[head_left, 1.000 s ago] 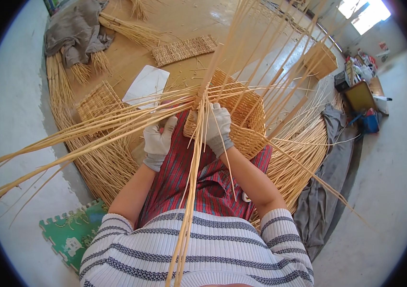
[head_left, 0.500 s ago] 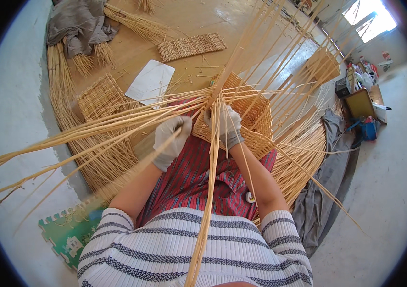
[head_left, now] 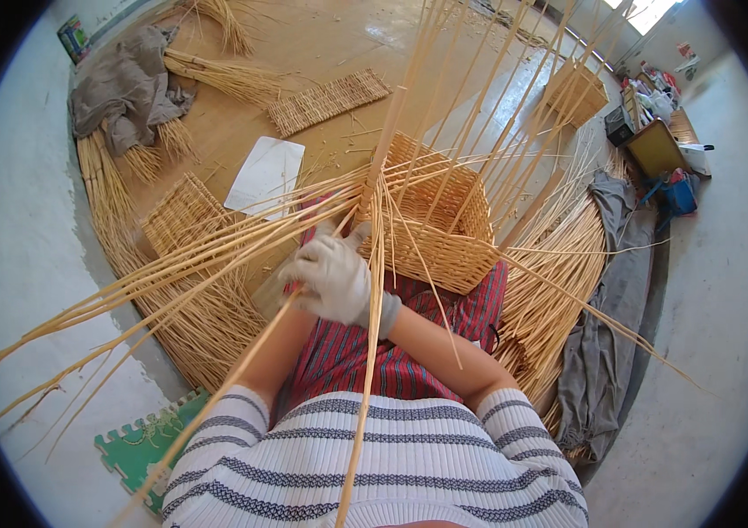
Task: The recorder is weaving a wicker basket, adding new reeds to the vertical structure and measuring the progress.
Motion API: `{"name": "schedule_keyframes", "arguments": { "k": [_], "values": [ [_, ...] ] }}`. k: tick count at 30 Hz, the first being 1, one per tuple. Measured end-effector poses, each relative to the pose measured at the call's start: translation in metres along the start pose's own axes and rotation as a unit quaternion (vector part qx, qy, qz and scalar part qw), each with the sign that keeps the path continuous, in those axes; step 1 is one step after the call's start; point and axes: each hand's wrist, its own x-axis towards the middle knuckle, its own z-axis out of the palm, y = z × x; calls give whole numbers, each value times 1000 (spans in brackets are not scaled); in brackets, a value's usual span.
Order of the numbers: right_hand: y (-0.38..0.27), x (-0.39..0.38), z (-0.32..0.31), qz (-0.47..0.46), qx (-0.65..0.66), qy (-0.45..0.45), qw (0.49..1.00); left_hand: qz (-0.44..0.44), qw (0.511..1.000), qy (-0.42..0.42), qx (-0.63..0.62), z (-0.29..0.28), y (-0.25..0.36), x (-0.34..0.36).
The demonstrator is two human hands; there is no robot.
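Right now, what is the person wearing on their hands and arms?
A whitish fabric work glove with a grey knitted cuff covers the right hand. The left hand is hidden behind it. Both forearms are bare. The short sleeves are white knit with dark blue-grey stripes.

Matt woven wicker basket (head_left: 440, 224), cloth gloves

Splayed cane stakes (head_left: 215, 251) fence half-woven basket (head_left: 435, 220); open floor (head_left: 321, 44) beyond.
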Motion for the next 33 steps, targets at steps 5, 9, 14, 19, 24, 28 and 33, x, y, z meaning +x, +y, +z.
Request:
{"name": "schedule_keyframes", "arguments": {
  "k": [5,9,14,19,24,28,33],
  "values": [
    [71,-7,29,16,-59,-38,997,-28,998,-47,8,13,-42,44],
    [71,40,26,179,-14,22,983,-66,996,-58,17,-14,-63,64],
    [78,12,15,71,69,-85,991,-102,992,-72,24,-79,-53,82],
    [112,-14,18,74,-1,-102,992,-48,878,-222,422,-107,-19,91],
    [94,-23,36,124,64,-120,983,-118,914,-173,348,-119,-22,80],
    [86,-27,42,154,20,-95,983,-69,936,-141,314,-118,-25,80],
    [92,-28,55,90,-39,-64,993,0,940,-157,303,-112,-29,88]
  ]
}}
